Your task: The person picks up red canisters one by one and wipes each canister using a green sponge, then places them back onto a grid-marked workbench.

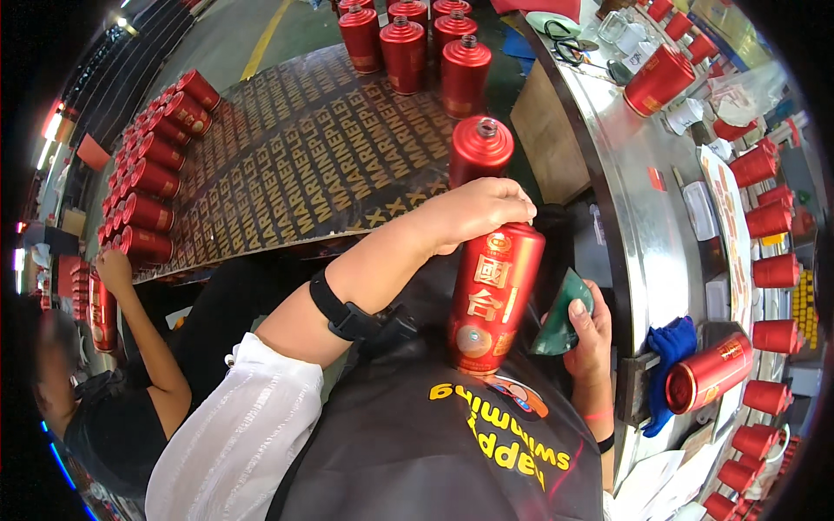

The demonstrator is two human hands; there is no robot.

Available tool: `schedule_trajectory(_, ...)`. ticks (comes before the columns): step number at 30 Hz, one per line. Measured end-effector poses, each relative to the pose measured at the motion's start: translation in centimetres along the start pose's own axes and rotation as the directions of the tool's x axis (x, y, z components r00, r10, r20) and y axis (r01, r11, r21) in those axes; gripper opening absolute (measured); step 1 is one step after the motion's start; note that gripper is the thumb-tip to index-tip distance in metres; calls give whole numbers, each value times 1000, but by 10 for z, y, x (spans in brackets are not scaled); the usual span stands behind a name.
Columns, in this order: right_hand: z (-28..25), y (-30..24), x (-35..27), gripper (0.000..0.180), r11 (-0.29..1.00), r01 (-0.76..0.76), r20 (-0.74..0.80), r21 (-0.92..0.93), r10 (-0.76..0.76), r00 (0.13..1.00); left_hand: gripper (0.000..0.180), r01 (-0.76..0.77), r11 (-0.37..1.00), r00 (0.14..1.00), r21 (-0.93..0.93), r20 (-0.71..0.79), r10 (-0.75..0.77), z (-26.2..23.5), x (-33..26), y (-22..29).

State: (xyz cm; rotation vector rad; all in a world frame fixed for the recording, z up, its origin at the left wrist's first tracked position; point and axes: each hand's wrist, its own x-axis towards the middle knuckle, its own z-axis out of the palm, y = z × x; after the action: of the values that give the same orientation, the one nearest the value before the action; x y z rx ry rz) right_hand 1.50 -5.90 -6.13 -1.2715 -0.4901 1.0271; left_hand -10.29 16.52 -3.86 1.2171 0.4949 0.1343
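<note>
My left hand (478, 211) is closed round the top of a glossy red bottle (497, 300) with gold lettering and a round emblem. The bottle stands nearly upright against my dark apron (417, 434), its base low in my lap. Just right of it, my right hand (591, 332) grips a flat dark-green scraper-like piece (560, 314) with a pointed top, thumb on its face. A small gap separates the piece from the bottle. Directly beyond my left hand stands another red bottle (480, 148) with its clear neck uncapped.
More red bottles crowd the printed board table (304, 148) ahead and left. On the metal bench (647, 226) at right, a red bottle (708, 373) lies on a blue cloth (669, 347), with scissors (569, 42) farther back. At far left a co-worker's hand (113, 267) is near a bottle.
</note>
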Motion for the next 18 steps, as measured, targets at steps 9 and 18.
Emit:
schedule_trajectory(9,-1,0,-1,25,999,33,-5,19,-33,999,22,-21,987,1000,157,19,18,-9,5,2)
schedule_trajectory(18,18,-28,0,23,964,149,10,-222,-150,989,30,1,797,986,604,-133,100,0,5,10)
